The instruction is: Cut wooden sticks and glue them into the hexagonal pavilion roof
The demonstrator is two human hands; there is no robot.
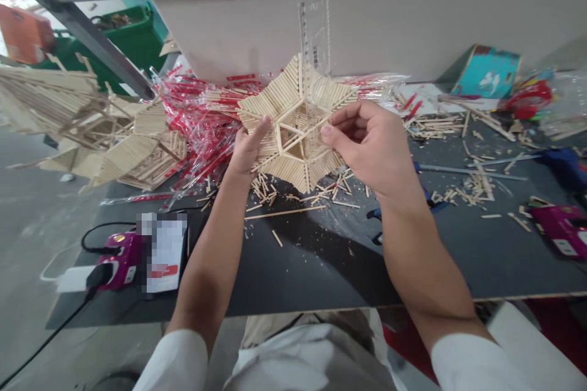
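A star-shaped piece built of thin wooden sticks (270, 101) is held up over the table, with an open hexagonal frame at its middle. My left hand (250, 146) grips its left side, thumb on the front face. A clear plastic ruler (315, 30) stands upright across the star, its top end rising past the upper points. My right hand (371, 140) is closed, thumb and forefinger pinching at the ruler's lower right edge by the central frame. Those fingertips partly cover the star's right side.
Red-and-clear plastic wrappers (202, 128) pile up behind. Larger stick models (119, 140) stand at left. Loose stick pieces (435, 125) litter the dark table (321, 281). A phone (167, 256) and a purple power strip (121, 263) lie front left; another purple socket block (557, 229) sits at right.
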